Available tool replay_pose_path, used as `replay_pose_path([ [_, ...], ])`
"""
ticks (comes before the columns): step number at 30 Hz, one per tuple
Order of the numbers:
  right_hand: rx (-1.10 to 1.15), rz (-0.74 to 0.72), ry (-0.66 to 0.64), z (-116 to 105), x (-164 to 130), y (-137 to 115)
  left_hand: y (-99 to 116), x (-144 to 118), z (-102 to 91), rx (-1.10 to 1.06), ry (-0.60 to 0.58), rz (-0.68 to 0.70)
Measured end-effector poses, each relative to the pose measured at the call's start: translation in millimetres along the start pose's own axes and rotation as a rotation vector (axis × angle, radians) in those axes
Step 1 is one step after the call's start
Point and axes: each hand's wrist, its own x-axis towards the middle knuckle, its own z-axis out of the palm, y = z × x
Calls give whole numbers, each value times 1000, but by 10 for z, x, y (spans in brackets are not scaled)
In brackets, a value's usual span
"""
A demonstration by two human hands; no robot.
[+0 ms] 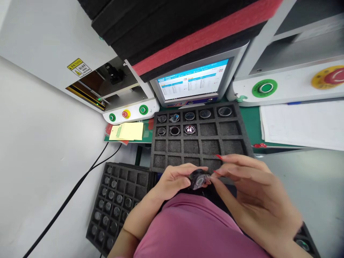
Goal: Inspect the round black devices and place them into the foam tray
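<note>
1. Grey-framed flat screen point(196, 80), lit blue and white.
2. Black and red foam slabs point(185, 28), stacked, overlapping screen's top in view.
3. White metal machine point(40, 36), left; round red button point(125, 114) between two round green buttons point(143, 109); yellow-and-white warning label point(79, 67).
4. Pale yellow paper slips point(131, 131), green-marked, on green table point(254, 125).
5. White paper sheets point(303, 125), right.
6. Black cables point(72, 190), slanting.

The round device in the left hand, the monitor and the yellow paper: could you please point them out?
Round device point(198, 180), head view: its face.
Monitor point(194, 83), head view: its lit screen.
Yellow paper point(129, 131), head view: its middle.
</note>
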Motion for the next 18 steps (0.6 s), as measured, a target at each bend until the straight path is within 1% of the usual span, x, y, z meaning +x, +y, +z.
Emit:
replay_pose_path([
  [3, -8, 20, 44, -37, -14, -2, 11, 3, -6, -23, 20, -12],
  [5, -20, 19, 46, -63, -16, 7, 18, 6, -5, -29, 39, -21],
  [8, -44, -2, -31, -78, 2, 23, 25, 17, -4, 15, 41, -22],
  [10, -86, -26, -108, -63, 26, 31, 27, 27, -5, 51, 17, 3],
  [12, -94, -27, -151, -34, 51, 37, 27, 39, -7, 68, -6, 46],
  [14, -67, 11, -131, -3, 62, 35, 23, 48, -8, 60, -15, 71],
  [16, -33, 55, -91, 17, 51, 13, 17, 54, -5, 62, -8, 66],
  [18, 9, 77, -80, 9, 25, -32, 7, 58, -2, 72, 8, 50],
])
